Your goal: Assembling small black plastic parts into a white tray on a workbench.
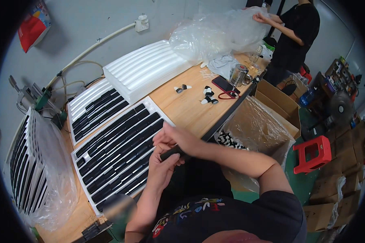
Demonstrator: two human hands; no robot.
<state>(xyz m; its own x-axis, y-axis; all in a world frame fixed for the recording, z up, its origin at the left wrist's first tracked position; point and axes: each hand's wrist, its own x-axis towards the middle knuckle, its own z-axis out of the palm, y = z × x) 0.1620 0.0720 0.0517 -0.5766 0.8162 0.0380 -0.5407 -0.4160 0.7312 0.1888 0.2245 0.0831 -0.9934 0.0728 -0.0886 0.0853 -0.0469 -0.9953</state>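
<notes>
While left hand (159, 165) holds one black piece (171, 152), right hand (175, 137) close.

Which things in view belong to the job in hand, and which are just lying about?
Seemingly part of the job:
black piece, in the left hand, right hand close by
near tray
dark tubes in it

Apparently just lying about:
phone
mug
cloth
stool

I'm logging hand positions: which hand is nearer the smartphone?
Right. The right hand is below and left of the smartphone; the left hand is lower, slightly farther left.
</notes>
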